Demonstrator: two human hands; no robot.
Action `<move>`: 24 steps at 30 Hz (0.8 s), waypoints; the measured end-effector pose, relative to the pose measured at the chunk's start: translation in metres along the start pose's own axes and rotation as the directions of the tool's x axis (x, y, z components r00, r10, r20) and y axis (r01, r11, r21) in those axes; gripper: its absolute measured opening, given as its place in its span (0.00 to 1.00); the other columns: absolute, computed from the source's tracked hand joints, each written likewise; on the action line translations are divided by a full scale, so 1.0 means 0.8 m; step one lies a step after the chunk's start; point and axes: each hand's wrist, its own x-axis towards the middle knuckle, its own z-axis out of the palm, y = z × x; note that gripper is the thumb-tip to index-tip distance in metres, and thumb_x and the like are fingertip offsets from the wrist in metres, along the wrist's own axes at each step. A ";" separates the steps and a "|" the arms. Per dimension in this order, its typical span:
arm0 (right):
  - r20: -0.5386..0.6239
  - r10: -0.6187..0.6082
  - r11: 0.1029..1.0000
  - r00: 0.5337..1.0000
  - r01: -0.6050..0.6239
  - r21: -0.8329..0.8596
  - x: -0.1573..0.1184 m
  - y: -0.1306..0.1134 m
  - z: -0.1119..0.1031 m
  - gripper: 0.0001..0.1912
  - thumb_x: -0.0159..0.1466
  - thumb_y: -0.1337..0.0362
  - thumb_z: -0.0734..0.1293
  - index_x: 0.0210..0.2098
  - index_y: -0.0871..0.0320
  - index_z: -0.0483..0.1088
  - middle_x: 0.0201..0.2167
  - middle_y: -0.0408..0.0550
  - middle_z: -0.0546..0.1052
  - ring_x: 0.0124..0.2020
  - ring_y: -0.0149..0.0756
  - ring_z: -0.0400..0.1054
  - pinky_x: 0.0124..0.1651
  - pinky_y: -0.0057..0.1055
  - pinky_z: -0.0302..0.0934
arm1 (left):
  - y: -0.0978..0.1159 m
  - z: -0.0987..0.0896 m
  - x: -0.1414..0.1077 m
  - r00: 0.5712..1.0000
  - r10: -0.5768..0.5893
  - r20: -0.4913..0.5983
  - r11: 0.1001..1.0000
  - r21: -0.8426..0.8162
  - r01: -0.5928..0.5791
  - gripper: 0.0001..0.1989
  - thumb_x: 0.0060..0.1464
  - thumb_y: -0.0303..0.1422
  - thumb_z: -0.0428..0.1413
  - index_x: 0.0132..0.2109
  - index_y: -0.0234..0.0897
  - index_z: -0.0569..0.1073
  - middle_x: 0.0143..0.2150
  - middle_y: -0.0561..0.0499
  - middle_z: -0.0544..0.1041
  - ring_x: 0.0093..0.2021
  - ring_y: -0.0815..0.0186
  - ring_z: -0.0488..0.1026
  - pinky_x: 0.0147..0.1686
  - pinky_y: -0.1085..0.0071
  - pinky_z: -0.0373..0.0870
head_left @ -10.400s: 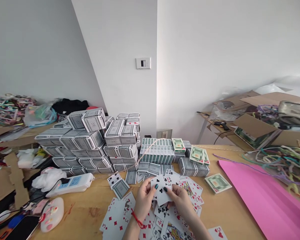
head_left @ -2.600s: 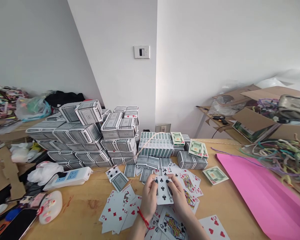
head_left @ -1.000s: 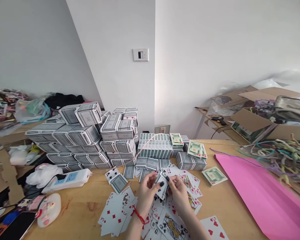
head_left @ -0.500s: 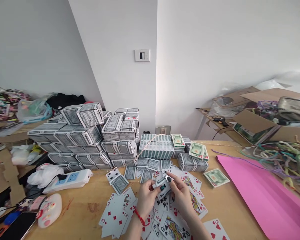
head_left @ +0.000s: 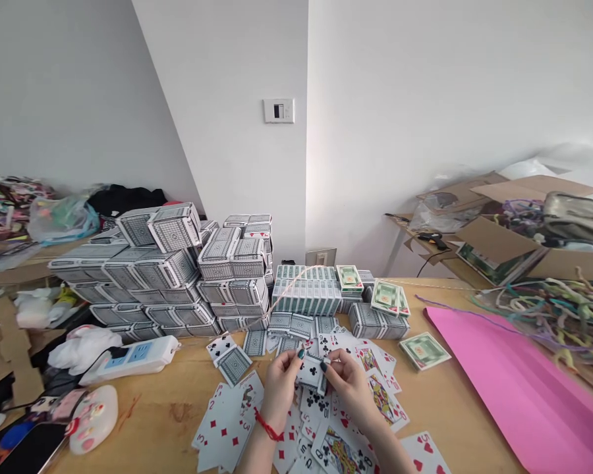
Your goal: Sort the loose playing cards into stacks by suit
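Note:
Between my two hands is a small piece made of folded playing cards point(head_left: 310, 374), with black clubs on its upper face. My left hand point(head_left: 282, 382) pinches its left side, thumb on top. On its right side my right hand point(head_left: 346, 382) grips the edge with thumb and fingers. Beneath them spreads a heap of loose playing cards point(head_left: 340, 447), mostly face up. More face-up cards point(head_left: 222, 421) lie to the left of my left wrist, and a few face-down cards point(head_left: 234, 365) lie just beyond them.
Stacked blocks of folded cards point(head_left: 168, 270) rise at the back left. Behind my hands stand a row of green card boxes point(head_left: 306, 289) and single card packs point(head_left: 425, 351). A pink sheet point(head_left: 484, 375) lies right. A power strip point(head_left: 138, 355) and a phone point(head_left: 32, 447) are left.
The folded-card piece has turned flatter, its clubs face now showing more. My left thumb has moved up to its top left, and my right fingers have shifted down its right edge.

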 end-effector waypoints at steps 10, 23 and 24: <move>0.079 0.012 0.985 0.997 0.002 -0.173 -0.003 -0.006 -0.003 0.15 0.57 0.52 0.61 0.25 0.58 0.61 0.16 0.35 0.55 0.17 0.25 0.47 0.19 0.22 0.42 | 0.009 0.004 -0.014 0.971 0.152 0.184 0.954 0.228 -0.193 0.13 0.48 0.42 0.52 0.30 0.36 0.72 0.26 0.50 0.72 0.26 0.65 0.66 0.25 0.75 0.61; -0.131 -0.126 0.989 0.983 0.115 -0.090 -0.004 -0.006 0.013 0.19 0.57 0.46 0.58 0.25 0.56 0.59 0.17 0.38 0.61 0.18 0.29 0.54 0.19 0.24 0.50 | 0.008 0.002 -0.011 0.973 -0.088 0.214 0.978 -0.168 0.125 0.19 0.47 0.45 0.53 0.39 0.35 0.73 0.29 0.48 0.75 0.27 0.63 0.71 0.26 0.71 0.68; -0.146 -0.129 0.989 0.981 0.117 -0.091 -0.004 -0.005 0.013 0.19 0.57 0.46 0.58 0.25 0.56 0.59 0.17 0.38 0.61 0.18 0.29 0.54 0.20 0.24 0.50 | 0.007 0.003 -0.011 0.971 -0.091 0.220 0.977 -0.170 0.130 0.20 0.46 0.46 0.53 0.39 0.35 0.73 0.28 0.49 0.74 0.27 0.64 0.70 0.26 0.72 0.67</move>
